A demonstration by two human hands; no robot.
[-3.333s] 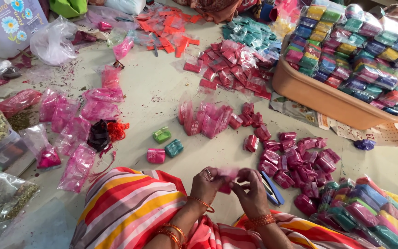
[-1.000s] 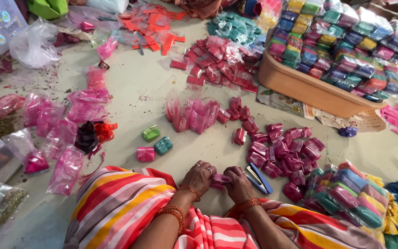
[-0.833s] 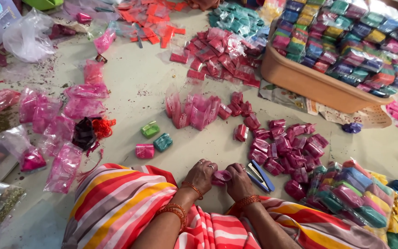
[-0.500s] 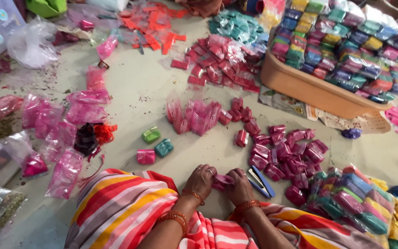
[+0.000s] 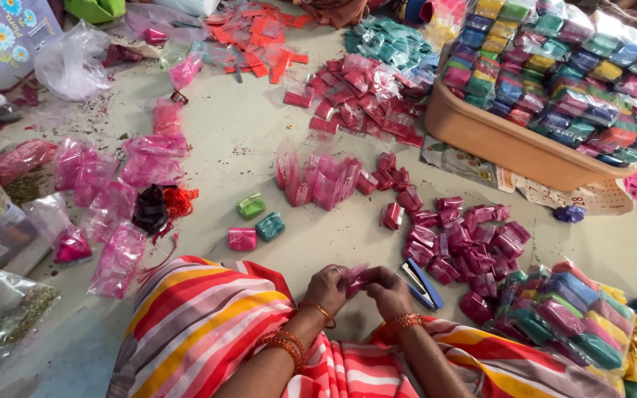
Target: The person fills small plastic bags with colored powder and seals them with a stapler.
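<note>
My left hand (image 5: 327,287) and my right hand (image 5: 391,292) meet low in the middle of the head view, just above my striped lap. Both pinch one small pink plastic packet (image 5: 359,278) between their fingertips. A blue stapler (image 5: 420,284) lies on the floor right beside my right hand. A heap of filled dark pink packets (image 5: 460,242) spreads to the right of it. A row of pink packets (image 5: 317,179) lies further ahead in the middle.
An orange tray (image 5: 489,140) full of coloured packets stands at the upper right. Green, teal and pink pouches (image 5: 257,221) lie ahead left. Empty pink bags (image 5: 112,193) lie on the left, bundled packets (image 5: 563,321) at the lower right, red packets (image 5: 354,94) further back.
My hands have stayed together on the small pink packet, with only small finger movements. The view has shifted slightly.
</note>
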